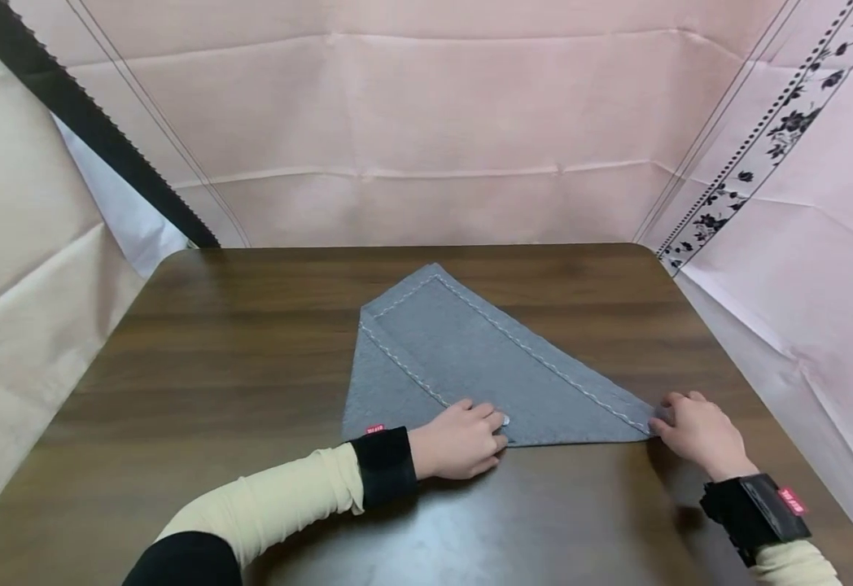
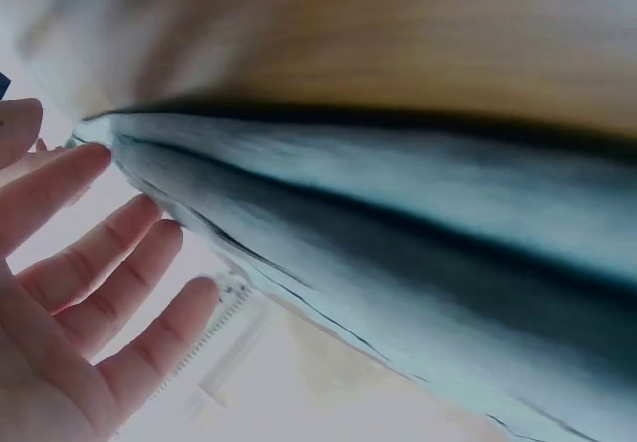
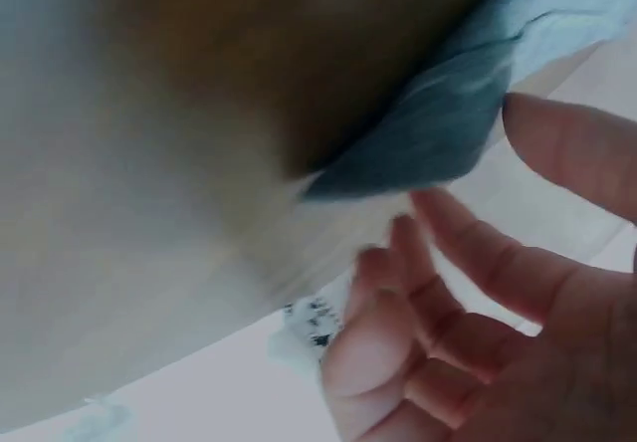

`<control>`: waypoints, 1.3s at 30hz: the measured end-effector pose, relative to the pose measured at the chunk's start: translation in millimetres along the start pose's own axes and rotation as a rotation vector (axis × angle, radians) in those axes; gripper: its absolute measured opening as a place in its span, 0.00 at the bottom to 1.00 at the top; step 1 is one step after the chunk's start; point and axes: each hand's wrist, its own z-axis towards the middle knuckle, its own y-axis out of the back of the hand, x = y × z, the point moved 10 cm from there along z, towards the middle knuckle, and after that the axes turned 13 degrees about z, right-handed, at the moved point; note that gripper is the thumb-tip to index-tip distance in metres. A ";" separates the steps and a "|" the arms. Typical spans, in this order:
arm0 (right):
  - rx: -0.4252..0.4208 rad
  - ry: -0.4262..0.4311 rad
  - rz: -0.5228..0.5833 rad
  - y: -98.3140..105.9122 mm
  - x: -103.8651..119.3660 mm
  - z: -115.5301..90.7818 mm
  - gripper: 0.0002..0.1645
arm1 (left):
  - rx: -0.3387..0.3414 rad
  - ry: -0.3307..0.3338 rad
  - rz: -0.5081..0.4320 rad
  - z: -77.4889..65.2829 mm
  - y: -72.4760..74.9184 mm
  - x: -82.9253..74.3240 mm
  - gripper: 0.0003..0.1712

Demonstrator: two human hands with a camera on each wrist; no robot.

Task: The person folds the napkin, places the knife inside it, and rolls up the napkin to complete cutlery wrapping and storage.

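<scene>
A grey-blue felt piece (image 1: 470, 358), folded with pale stitching along its edges, lies flat on the wooden table, tapering to a point at the right. My left hand (image 1: 463, 439) rests on its near edge, the fingers extended and slightly spread beside a small whitish button (image 1: 505, 420). The left wrist view shows the fingertips (image 2: 164, 233) along the felt's edge. My right hand (image 1: 705, 431) has the pointed right corner between thumb and index finger, its other fingers bent. In the right wrist view the felt corner (image 3: 428, 133) is between that thumb (image 3: 557, 138) and index finger.
The brown table (image 1: 214, 358) has rounded far corners. Pale pink cloth (image 1: 426, 106) hangs behind and at both sides, with a black strip (image 1: 97, 122) at left and a floral band (image 1: 763, 146) at right. Both wrists wear black bands (image 1: 386, 468).
</scene>
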 end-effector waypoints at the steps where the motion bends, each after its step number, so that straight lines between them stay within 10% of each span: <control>1: 0.007 -0.013 -0.008 0.0 -4.9 -0.2 0.22 | 0.007 -0.001 -0.003 2.1 -0.2 -1.0 0.15; 14: 0.096 -0.047 0.194 -1.2 -19.4 2.3 0.18 | 0.047 -0.004 -0.162 17.5 1.3 8.5 0.10; 25: -0.063 0.013 0.426 15.3 -8.5 1.7 0.07 | -0.022 0.072 -0.302 86.3 15.8 27.8 0.09; 39: -0.342 0.155 0.427 30.5 39.7 -12.4 0.20 | -0.138 0.242 -0.956 166.2 21.9 22.5 0.13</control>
